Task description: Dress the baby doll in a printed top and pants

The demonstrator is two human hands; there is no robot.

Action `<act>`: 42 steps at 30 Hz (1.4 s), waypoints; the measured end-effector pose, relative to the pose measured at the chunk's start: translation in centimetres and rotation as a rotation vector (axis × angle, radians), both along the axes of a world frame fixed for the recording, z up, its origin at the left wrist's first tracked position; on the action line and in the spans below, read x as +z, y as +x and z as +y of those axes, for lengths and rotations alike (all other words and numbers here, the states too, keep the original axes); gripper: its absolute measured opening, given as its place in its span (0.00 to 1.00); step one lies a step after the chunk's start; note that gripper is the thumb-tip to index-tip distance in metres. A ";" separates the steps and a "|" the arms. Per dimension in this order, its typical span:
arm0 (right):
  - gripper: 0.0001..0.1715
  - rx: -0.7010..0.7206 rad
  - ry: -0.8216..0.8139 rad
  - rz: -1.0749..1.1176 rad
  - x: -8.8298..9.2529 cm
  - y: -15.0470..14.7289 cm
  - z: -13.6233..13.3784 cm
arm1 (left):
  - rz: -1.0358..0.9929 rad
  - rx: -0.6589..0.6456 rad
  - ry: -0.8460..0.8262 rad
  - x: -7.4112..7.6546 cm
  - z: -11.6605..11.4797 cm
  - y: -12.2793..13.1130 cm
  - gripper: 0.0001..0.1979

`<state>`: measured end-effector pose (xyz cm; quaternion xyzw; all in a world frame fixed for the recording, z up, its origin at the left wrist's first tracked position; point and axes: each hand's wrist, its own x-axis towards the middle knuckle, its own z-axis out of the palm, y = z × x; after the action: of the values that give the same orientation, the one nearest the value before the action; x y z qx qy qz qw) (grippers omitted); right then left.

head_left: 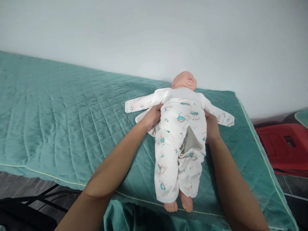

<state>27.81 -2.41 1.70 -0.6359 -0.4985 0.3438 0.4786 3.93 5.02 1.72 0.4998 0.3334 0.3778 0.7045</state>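
A baby doll (184,80) lies on its back, its head toward the wall and its bare feet toward me. It wears a white printed top (141,103), sleeves spread to both sides, and white printed baby trousers (166,150) that reach up over its belly. The trousers have an open crotch showing the pale inside. My left hand (153,118) is closed at the left side of the trousers' waist, fingertips tucked by the cloth. At the opposite side, my right hand (211,127) grips the trousers, its fingers partly hidden behind the doll.
A green quilted cover (84,128) with pale piping spreads over the bed or table. Behind it rises a plain light wall (144,35). A red plastic stool or chair (284,144) stands at the right. Black metal legs (48,194) show at lower left.
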 end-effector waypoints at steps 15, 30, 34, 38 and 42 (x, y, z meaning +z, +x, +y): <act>0.19 0.007 -0.074 0.002 2.2 -0.7 -0.1 | 0.055 -0.014 0.138 0.4 0.1 -0.2 0.21; 0.14 0.046 -0.016 0.035 3.0 -1.4 -0.2 | -0.030 -0.028 0.051 0.5 -0.2 -0.1 0.25; 0.14 0.015 0.059 0.041 3.0 -1.8 -0.1 | -0.095 -0.048 -0.057 0.4 -0.3 0.1 0.25; 0.17 0.014 0.072 0.064 2.7 -1.7 0.0 | -0.123 -0.065 -0.139 0.6 -0.5 0.3 0.24; 0.17 0.034 0.052 0.063 2.4 -1.3 0.0 | -0.110 -0.079 -0.130 0.6 -0.4 0.4 0.24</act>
<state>26.54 -2.41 4.12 -0.6035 -0.5027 0.3587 0.5044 4.36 4.61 2.28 0.4443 0.2981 0.3540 0.7671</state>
